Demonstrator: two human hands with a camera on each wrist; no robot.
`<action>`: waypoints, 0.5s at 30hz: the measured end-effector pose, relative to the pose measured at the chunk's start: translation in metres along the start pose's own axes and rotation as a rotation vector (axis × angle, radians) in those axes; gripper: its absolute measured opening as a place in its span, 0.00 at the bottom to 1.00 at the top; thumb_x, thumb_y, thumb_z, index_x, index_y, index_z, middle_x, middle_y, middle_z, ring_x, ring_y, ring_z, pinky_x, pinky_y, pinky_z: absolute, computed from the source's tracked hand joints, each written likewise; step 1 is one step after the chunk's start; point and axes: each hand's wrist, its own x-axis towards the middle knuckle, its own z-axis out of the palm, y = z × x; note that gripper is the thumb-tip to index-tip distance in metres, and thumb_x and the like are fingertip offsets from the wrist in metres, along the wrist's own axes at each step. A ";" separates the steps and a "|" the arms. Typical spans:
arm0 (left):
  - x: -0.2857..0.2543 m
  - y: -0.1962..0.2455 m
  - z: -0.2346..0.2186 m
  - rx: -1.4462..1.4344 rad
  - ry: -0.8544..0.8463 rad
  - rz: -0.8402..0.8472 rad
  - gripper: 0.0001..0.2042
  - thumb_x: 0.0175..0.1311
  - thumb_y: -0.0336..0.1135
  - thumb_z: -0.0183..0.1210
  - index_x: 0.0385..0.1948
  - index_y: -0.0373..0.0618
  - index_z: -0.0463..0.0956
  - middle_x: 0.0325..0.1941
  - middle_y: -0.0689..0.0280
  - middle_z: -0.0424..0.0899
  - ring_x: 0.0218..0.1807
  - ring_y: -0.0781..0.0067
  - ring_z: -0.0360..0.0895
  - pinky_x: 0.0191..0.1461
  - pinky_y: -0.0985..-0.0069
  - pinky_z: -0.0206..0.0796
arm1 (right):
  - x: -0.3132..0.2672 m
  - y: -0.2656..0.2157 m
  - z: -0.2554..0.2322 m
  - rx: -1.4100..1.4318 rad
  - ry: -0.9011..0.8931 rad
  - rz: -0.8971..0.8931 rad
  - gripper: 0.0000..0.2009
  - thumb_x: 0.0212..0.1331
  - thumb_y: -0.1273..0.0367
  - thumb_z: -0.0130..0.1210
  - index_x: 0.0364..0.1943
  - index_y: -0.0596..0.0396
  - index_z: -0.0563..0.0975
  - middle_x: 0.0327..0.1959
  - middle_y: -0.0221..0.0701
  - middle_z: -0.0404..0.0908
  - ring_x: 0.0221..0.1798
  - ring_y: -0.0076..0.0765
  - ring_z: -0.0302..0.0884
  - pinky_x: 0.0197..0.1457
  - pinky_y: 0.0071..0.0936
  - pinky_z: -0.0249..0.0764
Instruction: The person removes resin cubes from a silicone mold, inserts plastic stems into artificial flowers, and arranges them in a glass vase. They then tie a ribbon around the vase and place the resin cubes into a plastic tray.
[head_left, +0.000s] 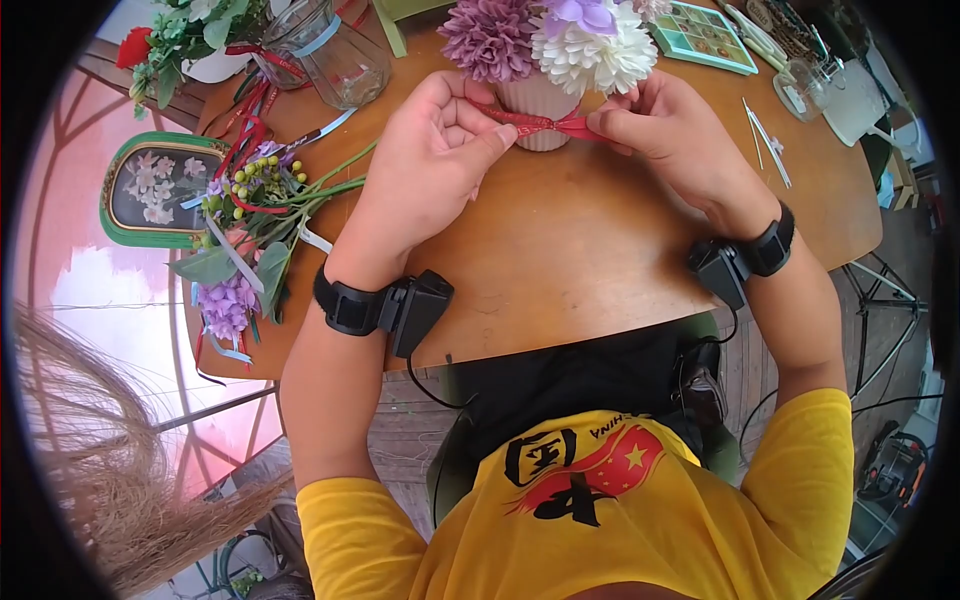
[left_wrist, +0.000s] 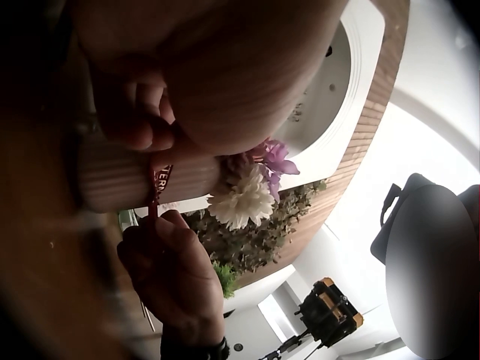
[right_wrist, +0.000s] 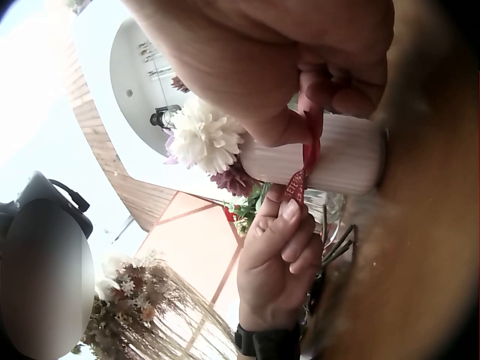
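A ribbed pale pink vase (head_left: 541,97) stands upright at the table's far side, holding mauve, white and purple flowers (head_left: 592,52). Round its front runs a red ribbon (head_left: 537,124) with printed lettering, its two ends crossed against the vase. My left hand (head_left: 436,160) pinches one end between thumb and curled fingers, left of the vase. On the other side my right hand (head_left: 668,130) pinches the opposite end, drawn out sideways. The right wrist view shows the ribbon (right_wrist: 310,142) twisted over itself at the crossing. The vase's back is hidden.
Left on the wooden table (head_left: 560,240) lie loose flower stems with purple blooms (head_left: 228,305) and ribbons, near a green-framed picture (head_left: 160,190). A glass jar (head_left: 345,75) stands behind them. White sticks (head_left: 765,140) and a teal compartment box (head_left: 703,38) are at right.
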 end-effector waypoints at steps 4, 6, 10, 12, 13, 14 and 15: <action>0.000 -0.002 -0.003 -0.038 -0.026 -0.028 0.19 0.68 0.27 0.64 0.54 0.35 0.65 0.36 0.64 0.79 0.24 0.85 0.73 0.24 0.83 0.66 | 0.001 0.004 0.000 0.018 0.015 -0.034 0.09 0.65 0.73 0.60 0.37 0.51 0.69 0.32 0.20 0.76 0.35 0.13 0.69 0.38 0.16 0.65; 0.001 -0.005 -0.006 -0.054 -0.031 -0.053 0.23 0.68 0.29 0.65 0.58 0.34 0.62 0.39 0.61 0.80 0.26 0.82 0.76 0.27 0.82 0.72 | -0.001 0.000 0.002 -0.001 0.040 -0.035 0.08 0.66 0.72 0.61 0.41 0.54 0.72 0.35 0.23 0.79 0.38 0.15 0.74 0.42 0.17 0.70; -0.004 0.006 0.001 -0.034 -0.074 -0.151 0.35 0.68 0.31 0.66 0.67 0.30 0.49 0.42 0.56 0.80 0.33 0.73 0.83 0.36 0.76 0.81 | 0.003 0.003 0.008 0.126 0.030 -0.092 0.13 0.68 0.71 0.60 0.52 0.59 0.74 0.47 0.29 0.79 0.51 0.25 0.79 0.57 0.24 0.76; -0.007 0.006 0.005 0.007 -0.125 -0.180 0.40 0.68 0.32 0.67 0.69 0.29 0.44 0.43 0.53 0.81 0.37 0.69 0.86 0.40 0.74 0.83 | -0.002 -0.003 0.015 0.168 0.015 -0.070 0.15 0.70 0.71 0.59 0.56 0.61 0.73 0.52 0.31 0.78 0.56 0.29 0.79 0.63 0.27 0.77; -0.006 0.005 0.005 -0.021 -0.180 -0.173 0.43 0.68 0.32 0.66 0.72 0.29 0.39 0.47 0.49 0.80 0.39 0.67 0.87 0.41 0.72 0.84 | -0.001 -0.002 0.015 0.189 -0.003 -0.058 0.15 0.70 0.71 0.58 0.57 0.61 0.73 0.54 0.32 0.77 0.57 0.29 0.79 0.64 0.28 0.76; -0.006 0.003 0.005 -0.029 -0.176 -0.168 0.43 0.68 0.32 0.66 0.72 0.29 0.38 0.48 0.49 0.80 0.39 0.66 0.87 0.41 0.72 0.84 | 0.001 0.002 0.014 0.208 -0.020 -0.047 0.16 0.70 0.72 0.57 0.59 0.61 0.72 0.55 0.32 0.77 0.58 0.30 0.79 0.65 0.28 0.76; -0.006 0.002 0.005 -0.036 -0.174 -0.163 0.44 0.68 0.32 0.65 0.72 0.30 0.38 0.49 0.48 0.79 0.39 0.66 0.87 0.42 0.72 0.84 | 0.003 0.005 0.014 0.228 -0.036 -0.036 0.17 0.71 0.72 0.56 0.60 0.61 0.71 0.56 0.33 0.77 0.58 0.30 0.78 0.67 0.29 0.76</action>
